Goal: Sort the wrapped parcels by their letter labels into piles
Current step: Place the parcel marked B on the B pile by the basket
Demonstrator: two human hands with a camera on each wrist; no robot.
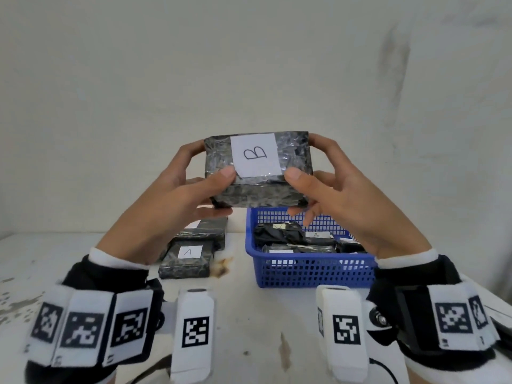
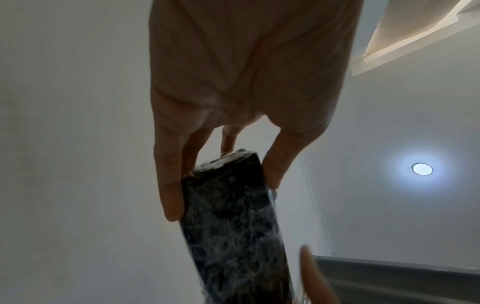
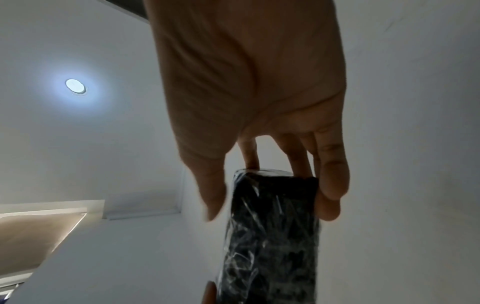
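Left hand: the left hand [image 1: 177, 187] grips the left end of the B parcel [image 1: 257, 167], thumb on the near top edge, fingers curled round the far side and underneath.
Right hand: the right hand [image 1: 329, 184] grips the right end the same way, thumb beside the paper label [image 1: 256, 155].
Parcel position: held up in the air between both hands, above the table [image 1: 249, 314] and just over the far rim of the blue basket [image 1: 304, 270].
Long axis: runs left to right, from one palm to the other; the label faces up toward the head camera.
Where it lies from the hands: straight ahead of both wrists, each wrist view showing fingers clamped on a short end [image 2: 233, 216] [image 3: 272, 226].
A pile: two dark parcels, the nearer marked A [image 1: 188, 259], lie on the table left of the basket, below the left hand.
Basket contents: more wrapped parcels, at least one marked A.
Key relation: no B pile is visible, so judging from this, a fresh spot is needed; the left hand is nearer the open table.
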